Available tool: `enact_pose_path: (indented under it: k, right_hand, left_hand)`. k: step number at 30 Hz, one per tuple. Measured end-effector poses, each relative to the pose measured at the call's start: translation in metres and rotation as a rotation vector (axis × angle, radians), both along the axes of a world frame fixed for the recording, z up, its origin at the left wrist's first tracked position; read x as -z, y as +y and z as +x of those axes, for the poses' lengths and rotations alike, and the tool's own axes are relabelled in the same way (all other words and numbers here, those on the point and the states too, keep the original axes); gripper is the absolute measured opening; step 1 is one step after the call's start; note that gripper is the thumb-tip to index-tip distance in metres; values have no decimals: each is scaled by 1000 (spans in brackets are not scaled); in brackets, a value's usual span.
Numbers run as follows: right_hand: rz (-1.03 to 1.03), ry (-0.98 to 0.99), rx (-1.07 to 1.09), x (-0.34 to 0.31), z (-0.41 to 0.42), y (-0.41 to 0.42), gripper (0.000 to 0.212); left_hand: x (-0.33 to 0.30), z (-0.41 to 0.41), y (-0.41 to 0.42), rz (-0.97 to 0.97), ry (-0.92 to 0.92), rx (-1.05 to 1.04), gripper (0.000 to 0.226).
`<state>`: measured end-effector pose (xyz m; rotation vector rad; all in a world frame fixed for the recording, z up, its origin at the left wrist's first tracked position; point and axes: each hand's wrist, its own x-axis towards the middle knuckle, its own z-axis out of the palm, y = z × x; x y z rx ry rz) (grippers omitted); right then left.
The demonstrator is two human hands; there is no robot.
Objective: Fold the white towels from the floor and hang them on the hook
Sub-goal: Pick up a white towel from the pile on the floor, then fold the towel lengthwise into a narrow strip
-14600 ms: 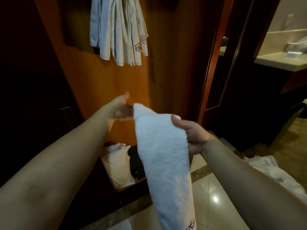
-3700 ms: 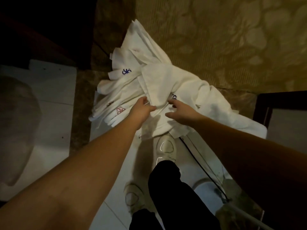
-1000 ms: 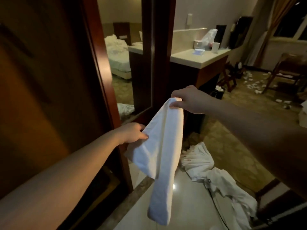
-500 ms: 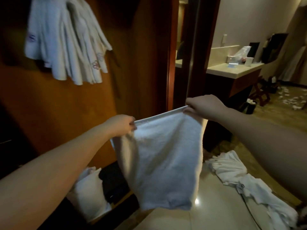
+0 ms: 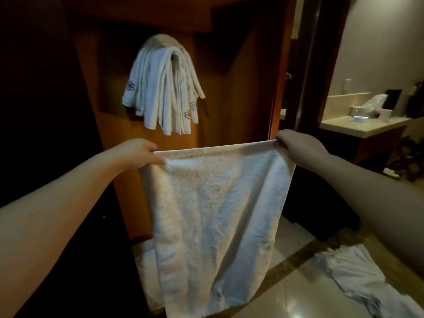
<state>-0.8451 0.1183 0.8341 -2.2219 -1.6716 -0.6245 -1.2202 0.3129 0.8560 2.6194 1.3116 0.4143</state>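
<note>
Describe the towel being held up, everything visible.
The held towel is white terry with a looped pile and a flat hemmed top edge. It hangs open and unfolded, softly creased, its top edge stretched taut. The left hand pinches one top corner, the right hand the other. It hangs below the hung towels, above the floor.

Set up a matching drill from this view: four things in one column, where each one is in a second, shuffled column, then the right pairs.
Things
1. held towel
2. folded towels
3. heap of towels
4. plastic bag

Places
A. on the countertop at far right
B. stretched by its top corners between the left hand and right hand
C. on the floor at lower right
D. hanging high on the wooden panel

Pairs: 1-B, 2-D, 3-C, 4-A
</note>
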Motion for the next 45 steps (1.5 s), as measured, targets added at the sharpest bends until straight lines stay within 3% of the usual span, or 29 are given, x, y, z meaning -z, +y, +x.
enact_pose_path:
  k: [3,4,7,12,16,18,22,28,31,35,45]
  right_hand:
    - [19,73,39,-1,-5,2,10]
    - [29,116,39,-1,-7,3,8]
    - [71,253,-13,-4,-10,6,17]
    - [51,426,-60,-4,-22,6,27]
    - [-72,789,-114,0,-41,-6,20]
    - [-114,1038,-210,2,-59,-18,32]
    - [-105,1365,-478,13,-103,-43,34]
    - [-117,1297,-674,24,-170,-74,28]
    - [-103,1053,-668,31,-182,-76,22]
    - [91,1048,-677,44,-193,-75,6]
    - [264,1058,-665,44,-211,-77,9]
  left_hand:
    - [0,-29,-2,-265,-302,15,14]
    - [1,-38,-2,-356,-416,17,20]
    - [11,-56,-6,-546,-721,-10,36]
    - [46,-50,-26,-814,-1190,14,20]
    - [59,-27,-50,-918,-1462,-211,13]
    - [59,-17,-67,-945,-1525,-301,15]
    - [62,6,-117,-889,-1522,-282,29]
    - [65,30,-182,-694,-1191,-144,43]
    - [68,26,-194,-672,-1075,91,38]
    - [75,19,-197,-776,-1128,208,32]
    - [83,10,-200,-929,-1238,370,39]
